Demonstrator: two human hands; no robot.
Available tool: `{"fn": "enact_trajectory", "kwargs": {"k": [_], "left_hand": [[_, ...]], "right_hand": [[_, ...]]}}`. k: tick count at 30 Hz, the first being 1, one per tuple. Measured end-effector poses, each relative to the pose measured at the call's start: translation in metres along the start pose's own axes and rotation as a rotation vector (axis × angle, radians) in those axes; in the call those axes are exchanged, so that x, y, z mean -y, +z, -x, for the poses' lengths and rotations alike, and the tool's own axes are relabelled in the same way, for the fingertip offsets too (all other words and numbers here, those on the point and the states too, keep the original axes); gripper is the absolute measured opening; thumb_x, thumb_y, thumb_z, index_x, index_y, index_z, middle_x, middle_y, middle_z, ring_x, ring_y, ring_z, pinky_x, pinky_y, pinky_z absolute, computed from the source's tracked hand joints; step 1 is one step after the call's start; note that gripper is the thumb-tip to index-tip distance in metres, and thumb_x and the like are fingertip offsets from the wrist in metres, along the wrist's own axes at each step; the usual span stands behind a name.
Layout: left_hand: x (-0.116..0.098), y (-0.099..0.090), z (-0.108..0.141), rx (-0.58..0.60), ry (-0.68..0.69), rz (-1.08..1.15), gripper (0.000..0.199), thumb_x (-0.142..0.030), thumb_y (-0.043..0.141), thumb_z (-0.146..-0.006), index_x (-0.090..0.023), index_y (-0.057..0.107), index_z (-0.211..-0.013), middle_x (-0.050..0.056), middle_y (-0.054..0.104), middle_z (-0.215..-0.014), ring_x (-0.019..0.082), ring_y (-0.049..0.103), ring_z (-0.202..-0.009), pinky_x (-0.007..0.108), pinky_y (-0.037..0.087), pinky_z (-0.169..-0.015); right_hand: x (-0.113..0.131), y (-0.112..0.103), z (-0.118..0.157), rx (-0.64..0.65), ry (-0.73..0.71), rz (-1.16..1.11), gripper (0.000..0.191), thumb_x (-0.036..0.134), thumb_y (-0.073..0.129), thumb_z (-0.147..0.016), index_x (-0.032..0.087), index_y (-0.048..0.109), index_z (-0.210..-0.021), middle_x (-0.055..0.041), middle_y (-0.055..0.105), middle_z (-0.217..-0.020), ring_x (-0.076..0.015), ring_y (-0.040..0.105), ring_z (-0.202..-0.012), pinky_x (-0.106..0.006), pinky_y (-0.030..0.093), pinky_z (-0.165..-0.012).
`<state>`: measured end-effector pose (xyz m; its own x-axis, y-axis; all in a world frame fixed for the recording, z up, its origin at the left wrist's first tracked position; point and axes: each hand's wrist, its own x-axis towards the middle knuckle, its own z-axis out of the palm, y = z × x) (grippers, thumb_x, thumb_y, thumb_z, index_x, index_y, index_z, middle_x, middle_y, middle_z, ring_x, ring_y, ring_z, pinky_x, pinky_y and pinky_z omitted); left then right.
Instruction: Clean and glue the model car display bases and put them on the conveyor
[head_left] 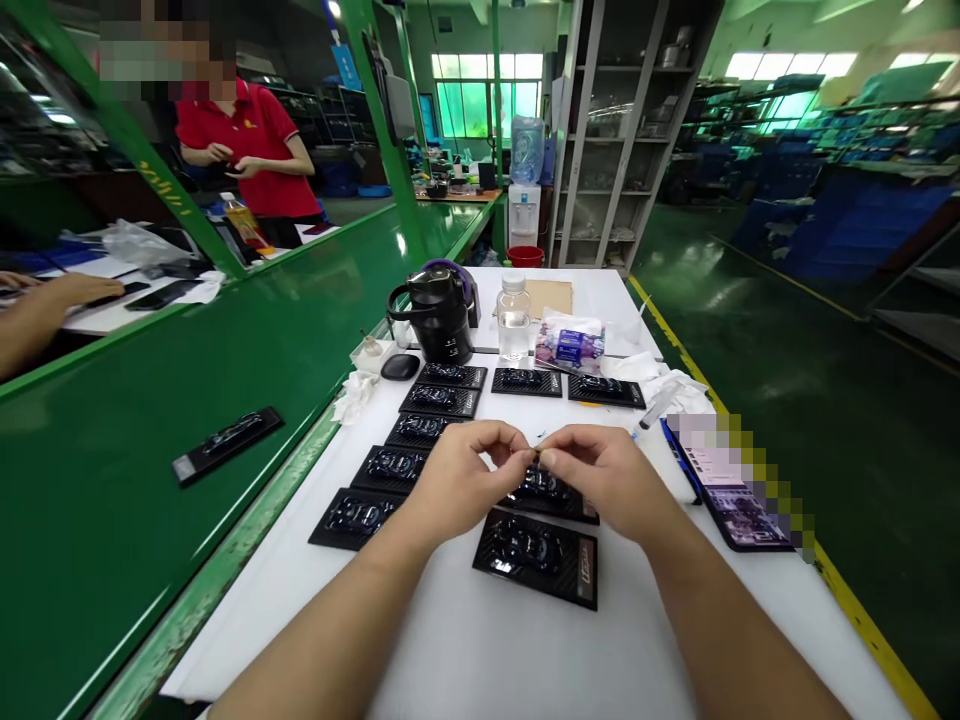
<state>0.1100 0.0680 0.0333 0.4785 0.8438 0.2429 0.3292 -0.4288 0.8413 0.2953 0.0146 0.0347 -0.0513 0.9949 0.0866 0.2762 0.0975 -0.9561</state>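
My left hand and my right hand meet fingertip to fingertip over the white table. Both are closed in a pinch around something tiny and dark that I cannot make out. Directly below them lies a black base with a glossy dark model car, partly hidden by my fingers. Nearer to me is another model car on a textured black base, with a lettered plate at its right end. A column of several similar model cars runs along the left, the nearer ones partly covered by my left hand and forearm.
Toward the back stand a black jug, a clear bottle and a tissue pack. A syringe and a phone lie at right. On the green conveyor rests another model car. Co-workers are beyond it.
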Motion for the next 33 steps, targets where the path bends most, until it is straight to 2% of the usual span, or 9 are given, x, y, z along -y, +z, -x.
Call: {"fn": "enact_trajectory", "kwargs": {"k": [5, 9, 12, 15, 18, 21, 24, 28, 33], "left_hand": [[-0.020, -0.038, 0.019, -0.112, 0.016, -0.238, 0.017, -0.035, 0.063, -0.088, -0.022, 0.070, -0.079, -0.002, 0.069, -0.071, 0.013, 0.059, -0.063, 0.023, 0.044, -0.059], [-0.014, -0.050, 0.059, -0.017, 0.108, -0.330, 0.017, -0.032, 0.057, -0.092, -0.023, 0.067, -0.081, 0.000, 0.070, -0.078, 0.015, 0.063, -0.069, 0.022, 0.049, -0.063], [0.005, -0.041, 0.093, 0.082, 0.085, -0.343, 0.018, -0.031, 0.054, -0.094, -0.024, 0.065, -0.082, 0.001, 0.069, -0.080, 0.015, 0.064, -0.069, 0.019, 0.050, -0.057], [0.020, -0.030, 0.119, 0.103, 0.045, -0.340, 0.016, -0.030, 0.053, -0.095, -0.024, 0.064, -0.085, 0.002, 0.069, -0.081, 0.016, 0.066, -0.072, 0.017, 0.047, -0.047], [0.027, -0.025, 0.133, 0.130, 0.099, -0.331, 0.014, -0.024, 0.053, -0.094, -0.024, 0.065, -0.087, 0.002, 0.070, -0.082, 0.016, 0.067, -0.074, 0.021, 0.055, -0.061], [0.024, -0.023, 0.135, 0.136, 0.172, -0.346, 0.013, -0.018, 0.054, -0.092, -0.024, 0.065, -0.089, 0.002, 0.070, -0.082, 0.015, 0.067, -0.073, 0.022, 0.056, -0.066], [0.017, -0.016, 0.129, 0.032, 0.264, -0.389, 0.014, -0.012, 0.055, -0.090, -0.023, 0.063, -0.090, 0.002, 0.070, -0.083, 0.015, 0.066, -0.076, 0.025, 0.056, -0.069], [0.012, 0.003, 0.120, -0.032, 0.403, -0.490, 0.017, -0.007, 0.058, -0.087, -0.023, 0.064, -0.092, 0.005, 0.071, -0.099, 0.019, 0.065, -0.094, 0.036, 0.056, -0.084], [0.019, 0.014, 0.118, -0.044, 0.380, -0.544, 0.015, -0.010, 0.058, -0.087, -0.022, 0.066, -0.088, 0.006, 0.071, -0.108, 0.024, 0.062, -0.110, 0.043, 0.054, -0.094]], "right_hand": [[0.006, -0.021, 0.047, -0.014, -0.001, 0.287, 0.021, 0.041, 0.061, -0.090, 0.025, 0.071, -0.100, -0.0041, 0.071, -0.095, -0.0215, 0.066, -0.087, -0.033, 0.053, -0.077], [-0.028, -0.002, 0.103, -0.030, -0.045, 0.598, 0.041, 0.027, 0.066, -0.084, 0.029, 0.060, -0.125, -0.0076, 0.064, -0.123, -0.0290, 0.059, -0.114, -0.044, 0.051, -0.097], [-0.053, 0.025, 0.121, -0.146, -0.050, 0.680, 0.050, 0.023, 0.065, -0.082, 0.024, 0.053, -0.131, -0.0123, 0.058, -0.128, -0.0324, 0.055, -0.118, -0.051, 0.049, -0.100], [-0.058, 0.041, 0.122, -0.202, -0.053, 0.676, 0.049, 0.020, 0.063, -0.081, 0.021, 0.051, -0.129, -0.0139, 0.057, -0.123, -0.0333, 0.054, -0.113, -0.054, 0.049, -0.097], [-0.053, 0.043, 0.121, -0.176, -0.065, 0.651, 0.051, 0.020, 0.064, -0.080, 0.021, 0.050, -0.129, -0.0137, 0.057, -0.121, -0.0330, 0.054, -0.110, -0.054, 0.049, -0.095], [-0.048, 0.046, 0.124, -0.154, -0.100, 0.614, 0.050, 0.019, 0.063, -0.081, 0.021, 0.050, -0.129, -0.0131, 0.056, -0.124, -0.0323, 0.051, -0.113, -0.053, 0.047, -0.098], [-0.044, 0.056, 0.128, -0.134, -0.118, 0.556, 0.049, 0.016, 0.062, -0.081, 0.020, 0.051, -0.128, -0.0117, 0.059, -0.122, -0.0310, 0.051, -0.114, -0.052, 0.046, -0.100], [-0.041, 0.074, 0.132, -0.108, -0.162, 0.557, 0.047, 0.019, 0.063, -0.083, 0.021, 0.054, -0.129, -0.0109, 0.059, -0.123, -0.0302, 0.052, -0.113, -0.050, 0.047, -0.100], [-0.042, 0.076, 0.134, -0.089, -0.224, 0.595, 0.048, 0.019, 0.061, -0.086, 0.025, 0.054, -0.133, -0.0100, 0.056, -0.130, -0.0287, 0.051, -0.119, -0.046, 0.048, -0.102]]}}
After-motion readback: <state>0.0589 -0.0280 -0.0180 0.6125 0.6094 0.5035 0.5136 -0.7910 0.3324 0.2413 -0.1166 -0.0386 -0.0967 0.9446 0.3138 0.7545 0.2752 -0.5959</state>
